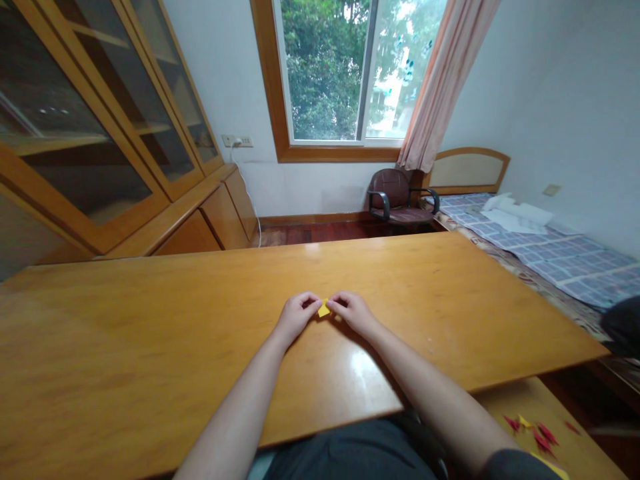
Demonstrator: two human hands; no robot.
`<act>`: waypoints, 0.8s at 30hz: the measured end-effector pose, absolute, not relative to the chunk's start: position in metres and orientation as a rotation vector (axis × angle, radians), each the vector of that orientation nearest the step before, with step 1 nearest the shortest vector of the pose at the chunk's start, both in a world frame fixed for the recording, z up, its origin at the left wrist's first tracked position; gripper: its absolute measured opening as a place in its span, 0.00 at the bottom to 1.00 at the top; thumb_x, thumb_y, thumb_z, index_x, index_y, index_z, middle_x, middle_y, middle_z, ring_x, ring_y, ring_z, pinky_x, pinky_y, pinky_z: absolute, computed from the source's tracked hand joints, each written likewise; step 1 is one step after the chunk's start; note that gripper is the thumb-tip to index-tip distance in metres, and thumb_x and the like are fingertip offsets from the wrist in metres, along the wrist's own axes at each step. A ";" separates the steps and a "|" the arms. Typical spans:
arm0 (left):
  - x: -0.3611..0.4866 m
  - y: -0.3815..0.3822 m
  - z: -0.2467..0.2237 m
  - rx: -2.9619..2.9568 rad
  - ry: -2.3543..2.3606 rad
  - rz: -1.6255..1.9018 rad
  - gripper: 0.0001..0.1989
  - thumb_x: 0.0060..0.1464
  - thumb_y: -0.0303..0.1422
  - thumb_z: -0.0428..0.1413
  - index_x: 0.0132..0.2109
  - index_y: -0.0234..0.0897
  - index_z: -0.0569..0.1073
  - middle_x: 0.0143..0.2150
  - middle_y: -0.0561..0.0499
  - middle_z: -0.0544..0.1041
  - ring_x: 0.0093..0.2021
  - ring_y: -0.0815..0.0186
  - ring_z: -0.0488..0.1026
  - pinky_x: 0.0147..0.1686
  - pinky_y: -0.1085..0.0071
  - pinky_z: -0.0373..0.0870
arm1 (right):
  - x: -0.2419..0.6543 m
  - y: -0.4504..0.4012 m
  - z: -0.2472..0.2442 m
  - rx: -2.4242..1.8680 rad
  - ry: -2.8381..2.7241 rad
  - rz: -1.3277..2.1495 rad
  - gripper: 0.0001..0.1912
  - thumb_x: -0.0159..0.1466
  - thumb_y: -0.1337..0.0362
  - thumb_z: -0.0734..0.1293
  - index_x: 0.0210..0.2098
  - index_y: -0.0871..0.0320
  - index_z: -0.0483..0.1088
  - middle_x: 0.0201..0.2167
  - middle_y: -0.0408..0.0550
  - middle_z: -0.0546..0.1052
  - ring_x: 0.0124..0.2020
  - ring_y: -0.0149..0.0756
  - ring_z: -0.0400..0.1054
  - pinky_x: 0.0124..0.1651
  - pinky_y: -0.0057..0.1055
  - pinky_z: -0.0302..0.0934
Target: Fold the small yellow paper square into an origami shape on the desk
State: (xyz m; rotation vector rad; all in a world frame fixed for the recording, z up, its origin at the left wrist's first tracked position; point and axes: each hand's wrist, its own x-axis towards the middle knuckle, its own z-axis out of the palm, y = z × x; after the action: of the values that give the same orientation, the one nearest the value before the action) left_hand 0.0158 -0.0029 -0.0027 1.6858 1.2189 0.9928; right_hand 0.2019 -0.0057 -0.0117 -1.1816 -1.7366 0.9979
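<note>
Between my two hands, just over the wooden table [190, 347], is a small piece of folded yellow paper [324, 309]. My left hand [299, 315] pinches its left side between thumb and fingers. On the other side my right hand [352, 311] pinches it too, with the thumb and fingertips close to the left ones. Part of the paper is covered by the fingertips, so its full shape is hidden.
On a lower wooden surface [565, 427] at the right lie several red folded paper pieces [543, 437] and a yellow one [524, 421]. A brown armchair [393, 197] stands beyond the table, a bed [545, 240] to the right, a glass-door cabinet [165, 180] to the left.
</note>
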 end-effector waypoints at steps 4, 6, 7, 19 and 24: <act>0.016 -0.003 -0.002 1.681 1.202 0.988 0.11 0.51 0.39 0.56 0.30 0.35 0.74 0.26 0.52 0.74 0.29 0.65 0.70 0.32 0.72 0.66 | 0.202 -0.006 -0.013 -1.161 -1.803 0.973 0.13 0.62 0.56 0.66 0.30 0.59 0.75 0.26 0.45 0.77 0.29 0.33 0.69 0.34 0.27 0.60; 0.016 -0.003 -0.003 1.678 1.206 0.994 0.11 0.51 0.39 0.57 0.30 0.35 0.75 0.26 0.52 0.74 0.29 0.65 0.70 0.32 0.72 0.65 | 0.202 -0.006 -0.014 -1.165 -1.800 0.984 0.13 0.62 0.56 0.66 0.30 0.59 0.75 0.25 0.44 0.77 0.28 0.33 0.69 0.34 0.27 0.60; 0.016 -0.002 -0.004 1.665 1.210 0.999 0.11 0.51 0.39 0.57 0.30 0.35 0.74 0.26 0.52 0.74 0.29 0.66 0.70 0.31 0.72 0.65 | 0.202 -0.006 -0.015 -1.167 -1.788 0.998 0.12 0.62 0.57 0.66 0.30 0.59 0.75 0.25 0.44 0.77 0.28 0.33 0.69 0.34 0.27 0.60; 0.011 0.002 -0.013 1.393 1.180 1.099 0.12 0.50 0.41 0.58 0.31 0.35 0.73 0.22 0.55 0.71 0.23 0.69 0.67 0.24 0.75 0.62 | 0.204 -0.005 -0.016 -1.159 -1.698 1.110 0.12 0.61 0.58 0.66 0.30 0.61 0.75 0.25 0.47 0.78 0.25 0.32 0.70 0.31 0.26 0.61; 0.008 0.005 -0.017 1.277 1.159 1.185 0.12 0.50 0.41 0.59 0.32 0.34 0.72 0.24 0.54 0.71 0.24 0.70 0.67 0.26 0.76 0.62 | 0.206 -0.004 -0.017 -1.152 -1.608 1.129 0.12 0.60 0.57 0.67 0.29 0.61 0.74 0.24 0.46 0.77 0.25 0.32 0.70 0.30 0.26 0.61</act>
State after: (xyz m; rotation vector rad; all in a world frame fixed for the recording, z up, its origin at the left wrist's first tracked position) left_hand 0.0080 0.0049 -0.0168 1.2771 1.1588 1.1849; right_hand 0.2060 -0.0043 -0.0170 -1.1515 -1.6077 1.1287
